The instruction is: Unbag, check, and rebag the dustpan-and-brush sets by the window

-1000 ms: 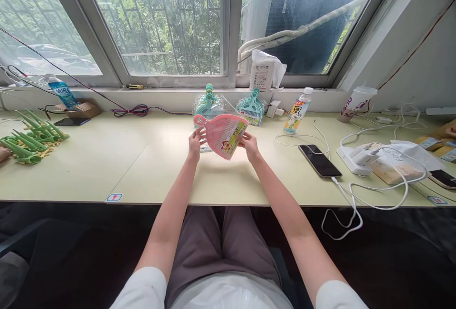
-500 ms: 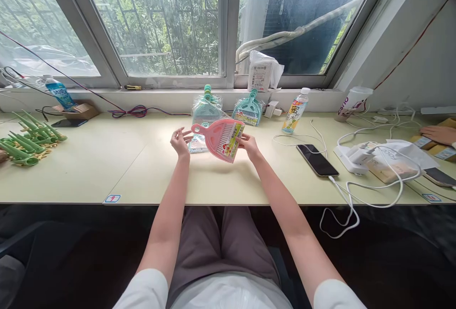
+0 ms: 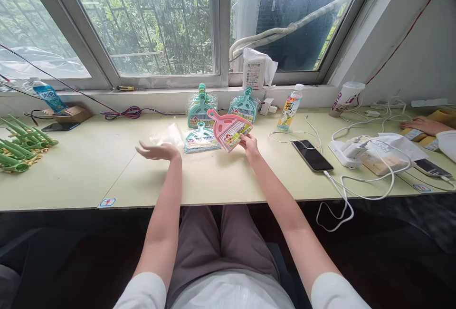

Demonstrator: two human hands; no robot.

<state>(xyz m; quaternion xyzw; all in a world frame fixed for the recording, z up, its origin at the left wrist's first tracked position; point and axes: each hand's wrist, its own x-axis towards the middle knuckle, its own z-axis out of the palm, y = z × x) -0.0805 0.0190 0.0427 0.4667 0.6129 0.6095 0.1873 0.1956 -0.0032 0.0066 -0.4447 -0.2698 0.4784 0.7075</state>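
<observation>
My right hand (image 3: 249, 145) grips the lower edge of a pink dustpan (image 3: 228, 126), with a white-bristled brush and a printed label on its face. The dustpan is raised over the table, handle tilted up to the left. Fingers spread, my left hand (image 3: 158, 151) is empty, just in front of a crumpled clear plastic bag (image 3: 166, 133). Close behind the pink dustpan lies a pale teal dustpan set (image 3: 201, 137). Farther back are wrapped green dustpans (image 3: 200, 109) and another wrapped green dustpan set (image 3: 245, 105).
A drink bottle (image 3: 290, 108), a phone (image 3: 312, 155) and a white power strip (image 3: 347, 153) with cables stand to the right. Green plastic pieces (image 3: 21, 145) lie far left. A co-worker's hand (image 3: 423, 125) rests on boxes at far right. The window sill (image 3: 153, 94) bounds the back.
My left hand has moved left and opened, away from the dustpan. The clear bag now lies on the table beyond it. My right hand has turned the pink dustpan, handle more upright.
</observation>
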